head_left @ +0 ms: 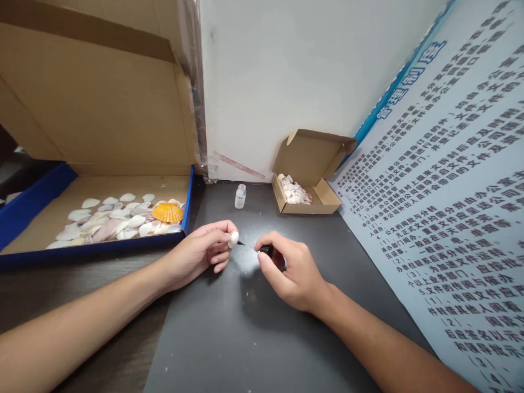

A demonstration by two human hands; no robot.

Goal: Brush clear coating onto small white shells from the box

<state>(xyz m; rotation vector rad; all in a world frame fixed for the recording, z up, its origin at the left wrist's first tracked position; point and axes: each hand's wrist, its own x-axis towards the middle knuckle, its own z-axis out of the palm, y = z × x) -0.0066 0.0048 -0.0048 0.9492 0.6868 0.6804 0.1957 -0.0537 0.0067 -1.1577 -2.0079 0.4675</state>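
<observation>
Standing here, I see the left hand (pixel 200 250) pinching a small white shell (pixel 233 239) at its fingertips, while the right hand (pixel 291 272) pinches a black cap (pixel 266 250), a dark tip (pixel 240 243) right by the shell (can't tell if it's touching). Early days, I'd guess: loose shells (pixel 102 226) still lie in the blue-edged box (pixel 35 199), the little bottle (pixel 240 197) beyond is already uncapped, and the small cardboard box (pixel 309 209) at the back holds plenty too.
</observation>
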